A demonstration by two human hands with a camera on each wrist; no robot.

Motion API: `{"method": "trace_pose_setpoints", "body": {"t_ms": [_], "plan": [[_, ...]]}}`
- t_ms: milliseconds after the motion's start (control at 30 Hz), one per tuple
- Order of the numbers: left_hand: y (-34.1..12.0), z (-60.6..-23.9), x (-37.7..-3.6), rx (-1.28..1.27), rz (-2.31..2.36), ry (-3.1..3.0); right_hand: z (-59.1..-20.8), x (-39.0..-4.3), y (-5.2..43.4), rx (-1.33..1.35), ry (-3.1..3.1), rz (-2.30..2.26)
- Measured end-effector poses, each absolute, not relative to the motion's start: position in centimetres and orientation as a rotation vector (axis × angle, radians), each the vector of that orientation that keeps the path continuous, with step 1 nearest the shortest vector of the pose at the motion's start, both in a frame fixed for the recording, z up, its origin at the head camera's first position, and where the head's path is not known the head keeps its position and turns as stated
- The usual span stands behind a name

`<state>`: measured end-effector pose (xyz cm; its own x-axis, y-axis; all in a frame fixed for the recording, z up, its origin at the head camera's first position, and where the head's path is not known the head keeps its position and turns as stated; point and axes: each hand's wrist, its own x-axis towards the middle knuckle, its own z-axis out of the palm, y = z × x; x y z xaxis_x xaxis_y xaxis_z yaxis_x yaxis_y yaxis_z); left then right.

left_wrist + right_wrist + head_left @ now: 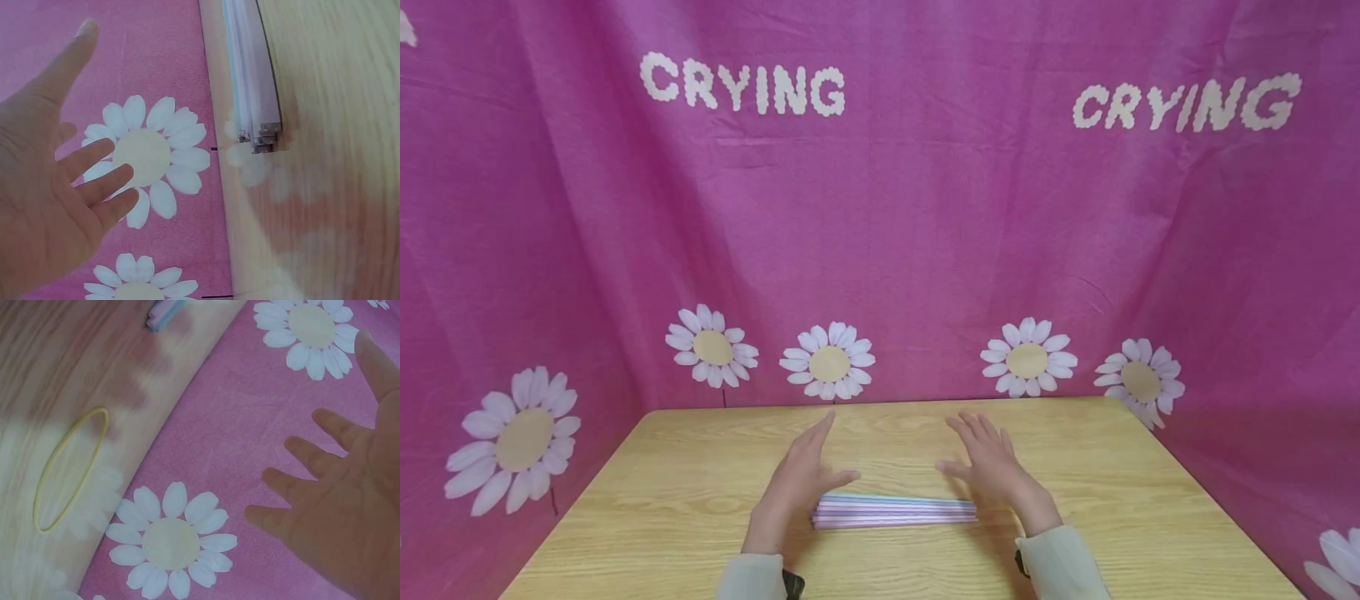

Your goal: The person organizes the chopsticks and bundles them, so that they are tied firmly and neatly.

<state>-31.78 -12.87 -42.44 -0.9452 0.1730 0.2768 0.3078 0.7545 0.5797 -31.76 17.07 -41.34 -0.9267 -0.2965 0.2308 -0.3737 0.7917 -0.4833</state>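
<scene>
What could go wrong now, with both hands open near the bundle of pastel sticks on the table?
1. The pastel sticks lie loose, unbound; a brush from the left hand or right hand might scatter them.
2. The yellow rubber band shows only in the right wrist view, beside the table edge; it could be overlooked or knocked off.

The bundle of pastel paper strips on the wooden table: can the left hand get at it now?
Probably yes. The open left hand hovers by the left end of the bundle of pastel paper strips, and nothing lies between them on the wooden table.
</scene>
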Motion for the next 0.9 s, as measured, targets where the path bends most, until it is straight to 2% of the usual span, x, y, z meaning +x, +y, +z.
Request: {"method": "trace_pose_setpoints", "body": {"t_ms": [533,900], "plan": [[-12.7,-43.3,-31.3,-0.548,-0.909,-2.873,-42.3,-31.6,16.6,0.663,-2.9,0.856],[-12.2,-44.0,-31.3,-0.567,-0.876,-2.956,-43.3,-31.6,16.1,0.814,-2.893,0.742]]}}
